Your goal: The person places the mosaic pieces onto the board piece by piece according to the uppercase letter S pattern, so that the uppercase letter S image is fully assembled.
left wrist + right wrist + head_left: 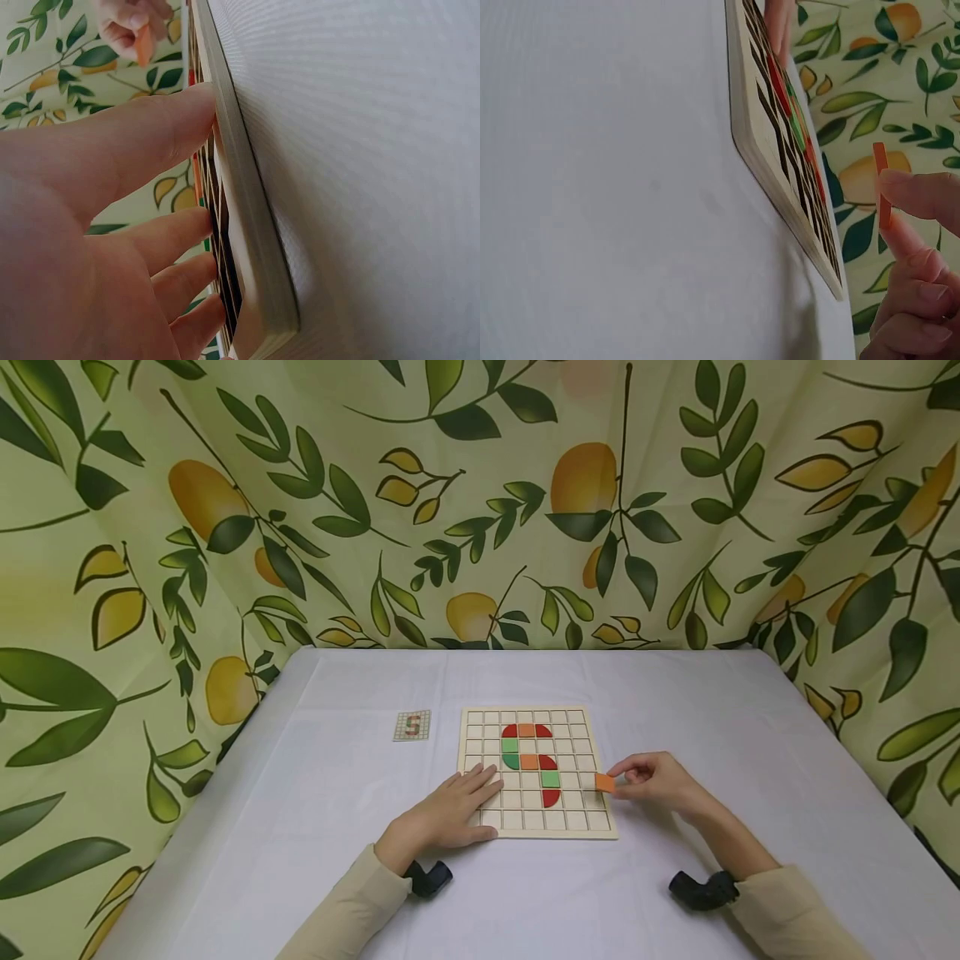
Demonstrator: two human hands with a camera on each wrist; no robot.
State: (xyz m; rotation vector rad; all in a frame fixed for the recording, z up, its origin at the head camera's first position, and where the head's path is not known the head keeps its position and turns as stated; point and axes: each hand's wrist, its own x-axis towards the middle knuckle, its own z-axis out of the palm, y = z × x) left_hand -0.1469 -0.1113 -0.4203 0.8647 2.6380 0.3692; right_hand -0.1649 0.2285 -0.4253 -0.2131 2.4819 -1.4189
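A light wooden grid board point(581, 821) lies on the table with red, orange and green tiles point(550, 779) in its cells, forming an S-like curve. My left hand point(453, 810) rests on the board's left side, fingers spread and fairly straight; in the left wrist view the thumb point(150, 135) lies along its near edge. My right hand point(660, 779) pinches a square orange tile point(605, 782) between thumb and forefinger at the board's right edge. In the right wrist view this orange tile point(882, 187) is seen edge-on, held up off the table.
A small pattern card point(412, 725) showing a similar S on a grid lies left of the board. The white-covered table point(360, 693) runs back to a leaf-print curtain point(480, 527). Black wrist devices point(705, 891) sit by both sleeves.
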